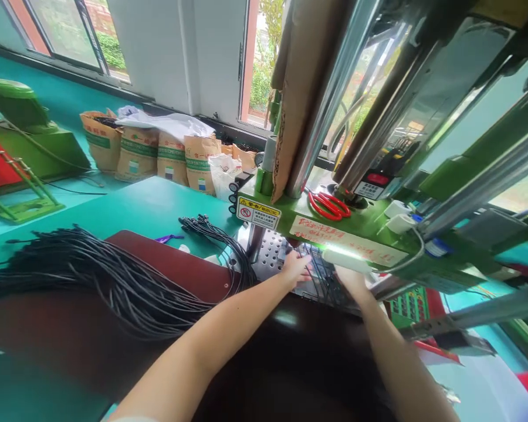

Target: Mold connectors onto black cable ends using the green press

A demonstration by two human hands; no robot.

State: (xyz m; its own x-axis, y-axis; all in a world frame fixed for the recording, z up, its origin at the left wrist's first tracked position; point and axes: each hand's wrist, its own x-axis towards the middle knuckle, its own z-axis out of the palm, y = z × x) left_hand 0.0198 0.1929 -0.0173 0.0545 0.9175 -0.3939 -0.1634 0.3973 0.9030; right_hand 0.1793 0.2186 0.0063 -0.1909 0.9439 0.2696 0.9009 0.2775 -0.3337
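A dark, glossy panel (317,357) lies nearest, catching a soft glare. To its left, a smooth maroon board (158,249) bears a thick pile (114,281) of thin, bendy black cables. Past the panel, the left hand (295,268) reaches in under the press (268,202), fingers spread a little apart, beside thin black cords (321,272) on the work area; whether it touches them is unclear. The right hand (351,280) is at their other side, its fingers hidden by a glowing white lamp (347,259), so their state and any hold cannot be told. A holed metal plate (268,255) is just left of the left hand, with a smaller bundle (211,231) near it. Red-handled scissors (328,206) rest on the green-painted press, among shiny round columns. A flat green table (145,202) stretches left; farther off, creased paper sacks (138,152) line the wall below windows (257,64).
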